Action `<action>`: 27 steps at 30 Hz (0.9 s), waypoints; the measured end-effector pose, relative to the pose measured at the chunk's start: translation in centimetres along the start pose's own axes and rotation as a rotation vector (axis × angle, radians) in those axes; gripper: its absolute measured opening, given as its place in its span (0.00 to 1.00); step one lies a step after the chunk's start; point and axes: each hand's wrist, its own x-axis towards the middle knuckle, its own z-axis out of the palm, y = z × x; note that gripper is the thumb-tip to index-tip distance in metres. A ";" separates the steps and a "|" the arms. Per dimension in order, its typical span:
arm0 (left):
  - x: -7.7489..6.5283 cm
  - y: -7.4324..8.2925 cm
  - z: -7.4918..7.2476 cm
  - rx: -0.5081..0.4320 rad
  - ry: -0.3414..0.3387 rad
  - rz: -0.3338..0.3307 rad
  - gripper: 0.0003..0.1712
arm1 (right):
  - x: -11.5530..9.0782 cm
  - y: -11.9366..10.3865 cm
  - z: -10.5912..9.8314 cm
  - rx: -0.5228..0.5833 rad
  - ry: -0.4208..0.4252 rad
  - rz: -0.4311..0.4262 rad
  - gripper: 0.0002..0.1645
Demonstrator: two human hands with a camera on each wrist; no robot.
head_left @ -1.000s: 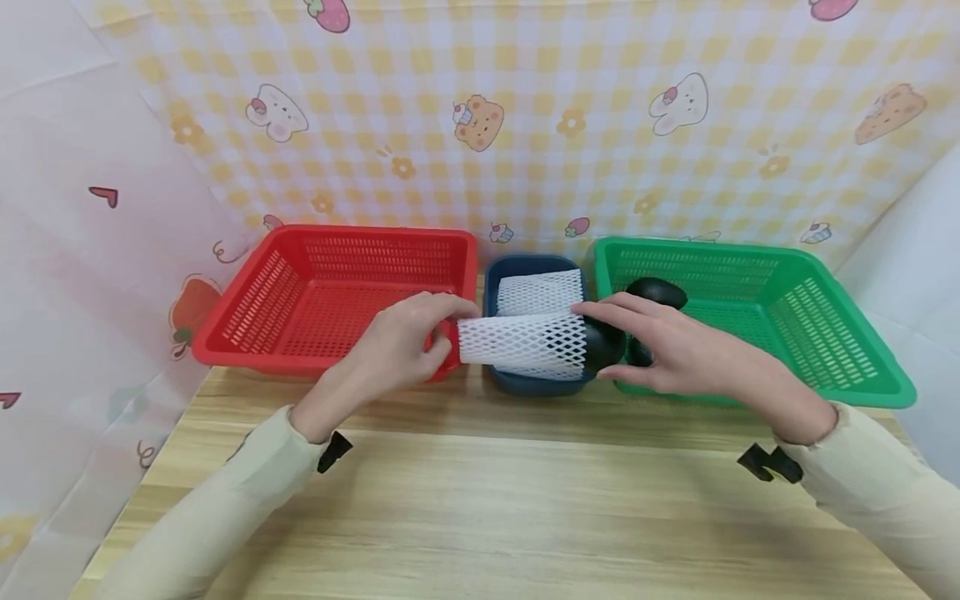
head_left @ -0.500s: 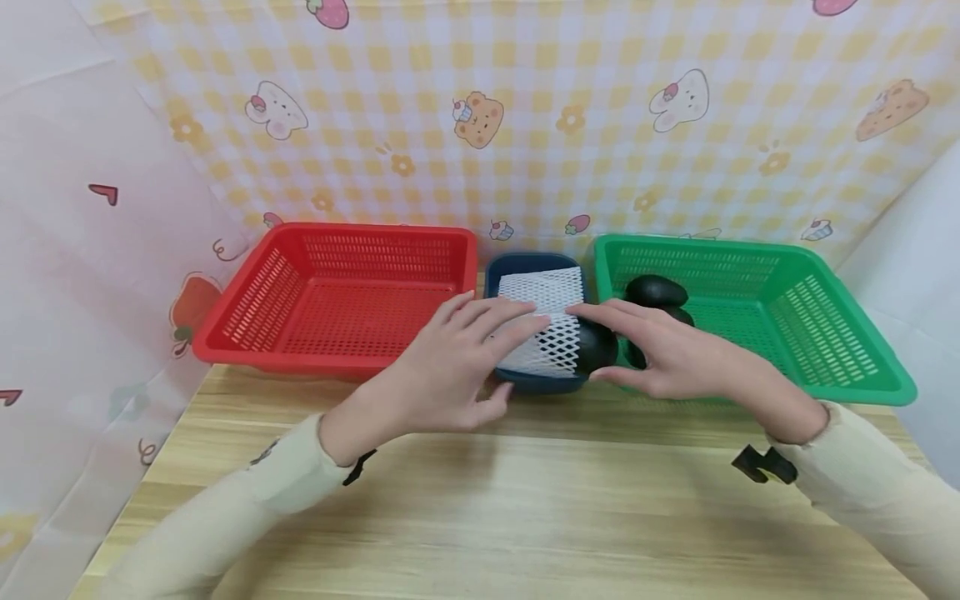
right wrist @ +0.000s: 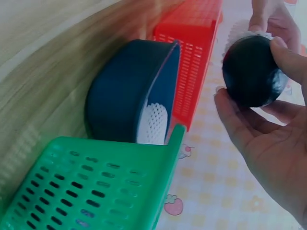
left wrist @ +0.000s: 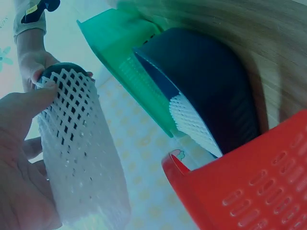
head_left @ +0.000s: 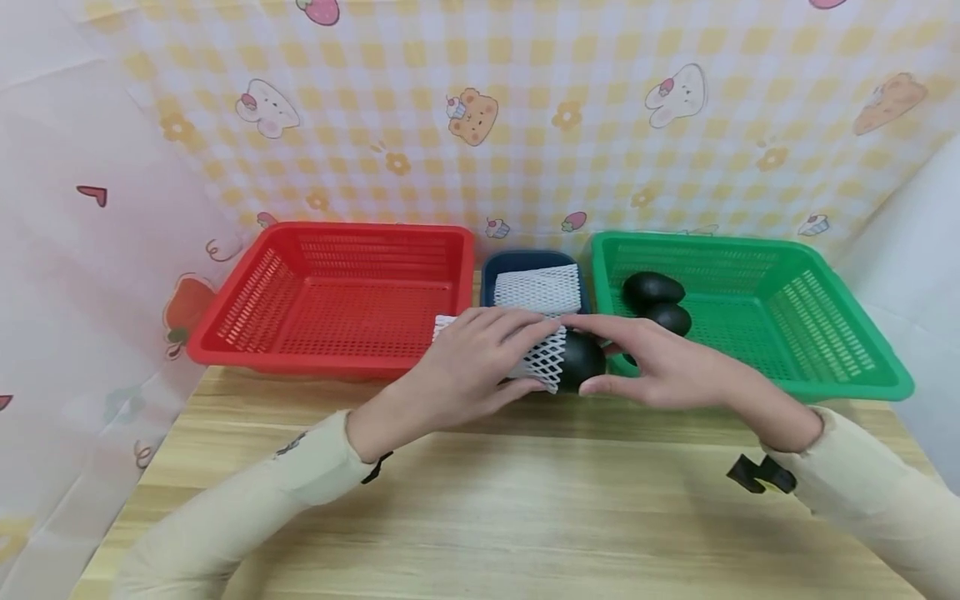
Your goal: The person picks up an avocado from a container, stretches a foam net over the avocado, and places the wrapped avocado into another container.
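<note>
A dark, egg-shaped avocado (head_left: 583,361) sits partly inside a white foam net sleeve (left wrist: 81,143), held up in front of the blue bin (head_left: 489,287). My left hand (head_left: 472,360) grips the sleeve around its middle, thumb pressing near the open end in the left wrist view. At the avocado's bare end, my right hand (head_left: 667,365) holds it between thumb and fingers. The sleeve's empty tail pokes out to the left past my left hand. More white net sleeves (head_left: 536,288) lie in the blue bin.
To the left stands a red basket (head_left: 330,364) with slotted walls. A green basket (head_left: 780,388) on the right contains dark avocados (head_left: 652,289), one partly hidden by my right hand. All rest on a wooden table (head_left: 540,500) before a checked cloth (head_left: 525,167).
My left hand has let go of the sleeve's left end, moved right and taken hold of it around its middle. The avocado and sleeve have shifted slightly left and nearer.
</note>
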 end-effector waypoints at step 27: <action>-0.1 -0.6 -0.3 -0.137 0.074 -0.053 0.41 | -0.6 0.2 1.2 0.093 0.259 -0.047 0.39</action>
